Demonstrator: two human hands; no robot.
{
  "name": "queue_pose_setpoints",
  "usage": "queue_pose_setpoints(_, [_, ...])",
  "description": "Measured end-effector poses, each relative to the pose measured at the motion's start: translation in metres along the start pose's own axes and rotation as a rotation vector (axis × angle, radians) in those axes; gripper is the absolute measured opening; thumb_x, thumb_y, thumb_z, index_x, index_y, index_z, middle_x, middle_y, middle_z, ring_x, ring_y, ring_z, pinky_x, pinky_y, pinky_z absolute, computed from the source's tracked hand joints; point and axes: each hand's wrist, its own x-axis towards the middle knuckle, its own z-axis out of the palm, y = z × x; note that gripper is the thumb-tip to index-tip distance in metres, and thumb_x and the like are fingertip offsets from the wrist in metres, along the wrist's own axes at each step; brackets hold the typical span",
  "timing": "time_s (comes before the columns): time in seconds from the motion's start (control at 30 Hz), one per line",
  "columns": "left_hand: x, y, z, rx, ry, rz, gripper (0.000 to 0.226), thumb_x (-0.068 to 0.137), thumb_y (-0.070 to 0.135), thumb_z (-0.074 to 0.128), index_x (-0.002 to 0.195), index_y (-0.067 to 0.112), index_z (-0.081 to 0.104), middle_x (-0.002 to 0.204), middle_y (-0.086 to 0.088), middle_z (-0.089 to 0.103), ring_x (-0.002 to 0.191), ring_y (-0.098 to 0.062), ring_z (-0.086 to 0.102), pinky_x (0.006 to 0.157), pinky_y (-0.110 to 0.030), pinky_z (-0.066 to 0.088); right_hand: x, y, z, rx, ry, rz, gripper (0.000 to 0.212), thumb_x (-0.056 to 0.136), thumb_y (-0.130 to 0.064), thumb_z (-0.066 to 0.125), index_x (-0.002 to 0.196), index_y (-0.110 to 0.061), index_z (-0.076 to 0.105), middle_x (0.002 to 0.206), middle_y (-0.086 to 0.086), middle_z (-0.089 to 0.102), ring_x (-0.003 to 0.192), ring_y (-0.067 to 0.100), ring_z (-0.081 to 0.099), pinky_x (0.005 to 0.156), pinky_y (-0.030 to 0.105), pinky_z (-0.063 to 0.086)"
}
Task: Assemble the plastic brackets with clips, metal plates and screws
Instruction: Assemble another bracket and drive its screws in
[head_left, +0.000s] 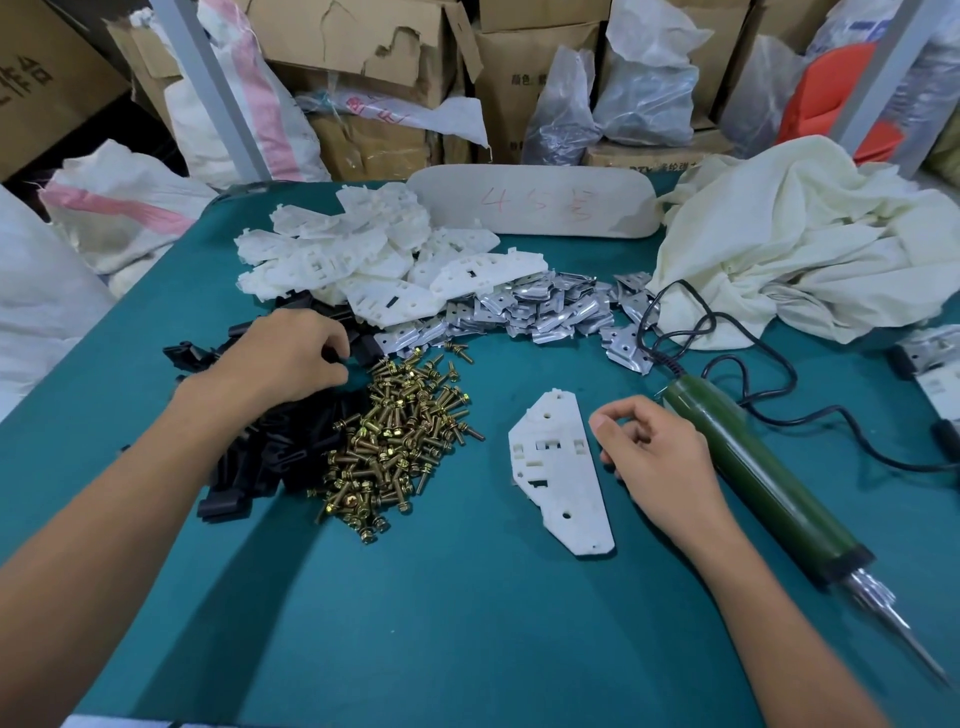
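While our two hands work over the green table (467, 649), one white bracket (563, 467) lies flat near us, all alone. Our right hand (654, 447) rests just beside it on the right, with its fingers loosely bent and holding nothing. One green screwdriver (753, 467) lies just right of that hand.

Left of the bracket is a heap of gold screws (400, 431), too many to count. Our left hand (283, 358) sits on a heap of black clips (270, 452) beside the screws. Its fingers curl down into them, and we cannot tell if it grips one.

Farther back lie a heap of shiny metal plates (535, 312) and a heap of more white brackets (363, 254). One cream cloth (795, 244) is bunched at the far right. One white board (535, 208) with red marks stands behind the heaps. Brown boxes (530, 88) and white sacks (244, 104) fill the back of the room.
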Motion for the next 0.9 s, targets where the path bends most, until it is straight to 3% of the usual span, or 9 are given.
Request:
queue_pose_setpoints(0.07, [-0.008,0.009,-0.006,-0.080,0.140,0.027,0.016,0.083,0.025,0.073,0.099,0.026,0.073,0.100,0.003,0.066,0.087,-0.018,0.057,0.074,-0.031,0.043,0.000,0.000,0.001,0.013,0.016,-0.010,0.013,0.096,-0.034,0.068,0.084,-0.036,0.068,0.072,-0.005,0.069,0.067,0.019,0.064,0.065,0.042,0.056])
queue_pose_setpoints(0.13, [-0.021,0.029,-0.011,-0.308,0.248,0.059,0.014,0.083,0.026,0.073,0.096,0.030,0.073,0.093,0.011,0.066,0.085,-0.015,0.062,0.075,-0.029,0.048,0.001,-0.001,0.001,0.041,0.049,-0.037,0.011,0.096,-0.033,0.068,0.085,-0.035,0.069,0.078,-0.012,0.070,0.067,0.008,0.060,0.062,0.029,0.051])
queue_pose_setpoints(0.23, [-0.045,0.084,-0.007,-0.808,0.209,0.111,0.016,0.082,0.027,0.075,0.091,0.039,0.075,0.083,0.016,0.073,0.068,0.000,0.063,0.065,-0.015,0.050,0.001,-0.006,-0.001,0.210,0.032,-0.022,0.012,0.098,-0.026,0.068,0.088,-0.032,0.072,0.082,-0.011,0.070,0.064,0.010,0.058,0.053,0.026,0.045])
queue_pose_setpoints(0.33, [-0.060,0.148,0.019,-1.072,0.113,0.211,0.021,0.082,0.016,0.077,0.085,0.037,0.075,0.080,0.019,0.074,0.070,0.003,0.064,0.069,-0.010,0.046,-0.001,-0.012,-0.005,0.436,-0.098,-0.009,0.015,0.096,-0.017,0.069,0.095,-0.030,0.076,0.083,0.002,0.071,0.059,0.015,0.058,0.044,0.026,0.045])
queue_pose_setpoints(0.47, [-0.065,0.193,0.047,-1.189,0.064,0.192,0.012,0.086,0.023,0.072,0.090,0.035,0.075,0.087,0.017,0.075,0.083,-0.003,0.069,0.080,-0.023,0.053,-0.004,-0.015,-0.006,0.477,-0.198,-0.015,0.024,0.091,-0.011,0.070,0.103,-0.030,0.077,0.076,0.010,0.070,0.059,0.023,0.063,0.057,0.030,0.053])
queue_pose_setpoints(0.63, [-0.064,0.197,0.057,-1.160,0.096,0.163,0.013,0.086,0.039,0.070,0.098,0.037,0.075,0.090,0.021,0.074,0.083,0.000,0.070,0.077,-0.027,0.058,-0.001,-0.014,-0.007,0.533,-0.219,0.048,0.036,0.096,0.010,0.058,0.115,-0.018,0.072,0.107,0.016,0.075,0.100,0.024,0.073,0.086,0.033,0.061])
queue_pose_setpoints(0.77, [-0.063,0.199,0.057,-1.220,0.099,0.115,0.013,0.093,0.025,0.064,0.095,0.031,0.075,0.088,0.014,0.075,0.083,-0.010,0.072,0.082,-0.040,0.060,-0.001,-0.012,-0.002,0.449,-0.207,0.004,0.032,0.092,0.004,0.070,0.114,-0.019,0.072,0.110,0.000,0.076,0.105,0.016,0.073,0.090,0.026,0.058])
queue_pose_setpoints(0.83, [-0.064,0.199,0.055,-1.303,0.006,0.104,0.019,0.098,0.021,0.059,0.097,0.030,0.075,0.093,0.008,0.075,0.087,-0.017,0.073,0.085,-0.047,0.060,-0.001,-0.011,-0.002,0.411,-0.199,-0.020,0.030,0.090,-0.004,0.076,0.107,-0.028,0.073,0.108,-0.007,0.076,0.095,0.016,0.074,0.083,0.026,0.059])
queue_pose_setpoints(0.9, [-0.066,0.197,0.055,-1.311,-0.046,0.121,0.023,0.100,0.017,0.056,0.102,0.031,0.074,0.098,0.008,0.075,0.092,-0.015,0.073,0.089,-0.045,0.059,0.000,-0.008,-0.001,0.316,-0.145,-0.036,0.028,0.089,-0.011,0.079,0.101,-0.034,0.070,0.103,-0.012,0.074,0.086,0.012,0.071,0.078,0.028,0.058])
